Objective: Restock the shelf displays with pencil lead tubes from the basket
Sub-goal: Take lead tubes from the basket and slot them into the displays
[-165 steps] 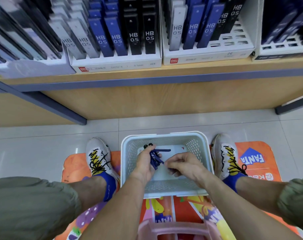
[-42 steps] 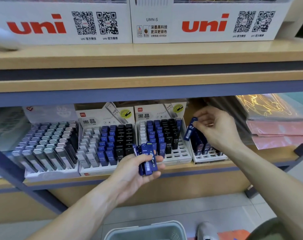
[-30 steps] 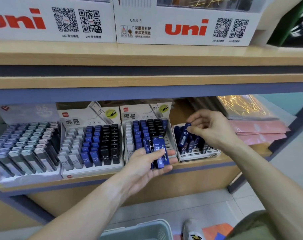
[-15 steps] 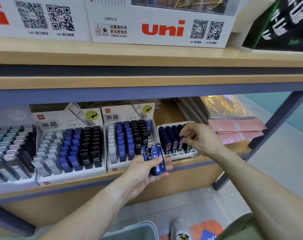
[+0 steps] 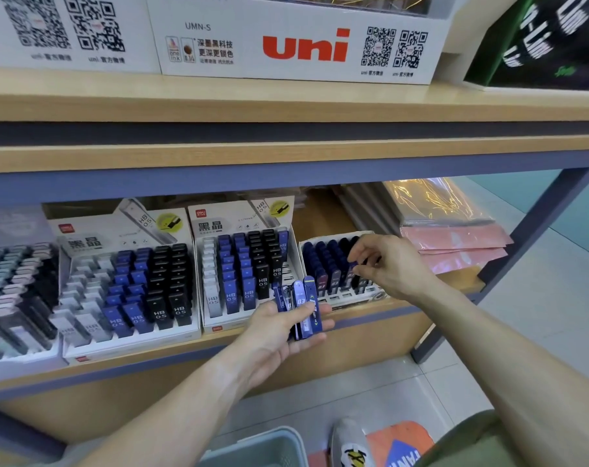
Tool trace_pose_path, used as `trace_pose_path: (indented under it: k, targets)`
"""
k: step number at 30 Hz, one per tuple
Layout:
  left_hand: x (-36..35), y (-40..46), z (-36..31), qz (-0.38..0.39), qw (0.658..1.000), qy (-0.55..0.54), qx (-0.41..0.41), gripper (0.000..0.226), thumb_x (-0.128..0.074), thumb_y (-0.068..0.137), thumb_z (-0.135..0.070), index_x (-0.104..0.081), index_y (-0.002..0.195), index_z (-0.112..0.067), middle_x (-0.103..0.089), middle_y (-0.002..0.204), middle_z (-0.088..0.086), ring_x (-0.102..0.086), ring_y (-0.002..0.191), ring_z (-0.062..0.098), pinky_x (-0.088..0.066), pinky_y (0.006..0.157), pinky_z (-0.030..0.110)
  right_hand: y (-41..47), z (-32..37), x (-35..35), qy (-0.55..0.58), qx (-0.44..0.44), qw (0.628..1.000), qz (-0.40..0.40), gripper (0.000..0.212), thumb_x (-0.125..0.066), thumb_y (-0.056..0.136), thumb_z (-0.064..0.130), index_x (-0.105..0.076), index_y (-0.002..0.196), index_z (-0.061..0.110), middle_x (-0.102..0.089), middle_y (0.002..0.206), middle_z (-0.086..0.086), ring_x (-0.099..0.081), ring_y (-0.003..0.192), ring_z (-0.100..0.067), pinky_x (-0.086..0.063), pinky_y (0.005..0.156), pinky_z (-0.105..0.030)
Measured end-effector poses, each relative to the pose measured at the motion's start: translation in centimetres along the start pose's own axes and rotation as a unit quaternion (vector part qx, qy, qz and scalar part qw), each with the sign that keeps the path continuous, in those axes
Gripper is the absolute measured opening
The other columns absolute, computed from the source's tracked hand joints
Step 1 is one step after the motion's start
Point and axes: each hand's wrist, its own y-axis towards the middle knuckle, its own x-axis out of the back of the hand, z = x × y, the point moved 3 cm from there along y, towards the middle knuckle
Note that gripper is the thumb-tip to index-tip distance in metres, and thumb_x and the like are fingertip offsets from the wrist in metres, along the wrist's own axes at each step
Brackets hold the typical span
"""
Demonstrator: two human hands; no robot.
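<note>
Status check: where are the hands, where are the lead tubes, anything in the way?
Left hand grips a bunch of blue lead tubes below the shelf edge. Right hand at the rightmost display tray, fingers on a tube there. Nothing blocking.

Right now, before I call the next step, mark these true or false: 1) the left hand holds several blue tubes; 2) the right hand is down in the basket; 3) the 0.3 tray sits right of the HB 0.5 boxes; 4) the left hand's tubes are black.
1) True: the left hand grips a bunch of blue lead tubes.
2) False: the right hand is at the 0.3 tray on the shelf; the basket sits on the floor below.
3) True: the tray stands right of the HB 0.5 boxes.
4) False: they are blue.
</note>
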Motion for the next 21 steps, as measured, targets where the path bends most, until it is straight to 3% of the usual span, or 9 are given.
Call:
trace_pose_path:
  k: [11, 15, 21]
  targets:
    - [-0.2, -0.1, 0.1, -0.008, 1.0, -0.007, -0.002, 0.026, -0.058, 0.101, -0.005, -0.059, 0.126, 0.001, -0.076, 0.109, 0.018, -0.075, 0.1, 0.035, -0.065, 0.072, 0.035, 0.1, 0.2, -1.0, 0.012, -0.008, 1.0, 0.02, 0.02, -0.078, 0.083, 0.008, -0.071, 0.091, 0.024, -0.069, 0.081, 0.011, -0.063, 0.07, -0.002, -0.044, 0.062, -0.006]
    - [-0.2, -0.1, 0.0, -0.006, 1.0, -0.011, -0.001, 0.027, -0.059, 0.101, -0.006, -0.059, 0.127, 0.001, -0.076, 0.109, 0.018, -0.075, 0.1, 0.034, -0.065, 0.07, 0.034, 0.2, -0.5, -1.2, -0.011, -0.023, 1.0, -0.012, 0.018, -0.08, 0.082, 0.012, -0.073, 0.092, 0.025, -0.069, 0.083, 0.011, -0.061, 0.07, 0.002, -0.041, 0.06, -0.006]
    - [-0.3, -0.3, 0.0, 0.001, 1.0, -0.013, 0.0, 0.026, -0.06, 0.101, -0.006, -0.061, 0.126, 0.001, -0.076, 0.11, 0.019, -0.075, 0.101, 0.035, -0.065, 0.074, 0.035, 0.2, -0.8, -1.7, -0.021, -0.03, 0.999, -0.041, 0.022, -0.087, 0.072, 0.013, -0.077, 0.085, 0.026, -0.061, 0.086, 0.006, -0.058, 0.075, -0.01, -0.046, 0.069, -0.026]
